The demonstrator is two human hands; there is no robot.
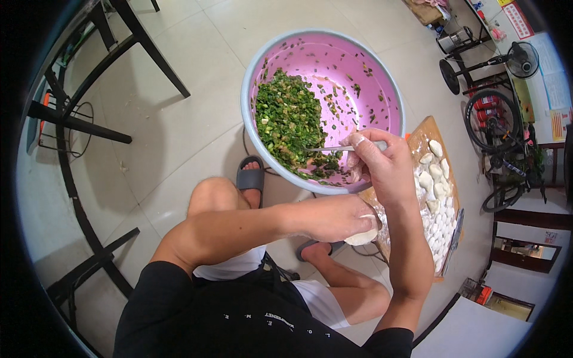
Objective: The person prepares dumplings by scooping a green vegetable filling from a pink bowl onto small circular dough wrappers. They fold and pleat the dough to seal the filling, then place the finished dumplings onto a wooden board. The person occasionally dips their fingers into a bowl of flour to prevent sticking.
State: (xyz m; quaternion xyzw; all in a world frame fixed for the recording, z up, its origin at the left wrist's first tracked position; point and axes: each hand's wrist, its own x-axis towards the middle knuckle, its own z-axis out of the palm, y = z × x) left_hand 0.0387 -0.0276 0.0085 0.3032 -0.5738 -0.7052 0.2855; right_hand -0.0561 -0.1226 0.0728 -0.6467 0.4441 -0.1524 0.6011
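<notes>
Red-and-yellow wall posters (pixel 518 18) and pale paper sheets (pixel 552 71), upper right

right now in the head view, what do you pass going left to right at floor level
black chair legs → grey slipper → pink bowl of chopped greens → wooden board with dumplings → bicycle

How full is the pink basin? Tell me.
Partly full: chopped green filling covers only the left side of the pink basin; the rest shows bare pink with scattered bits.
</notes>
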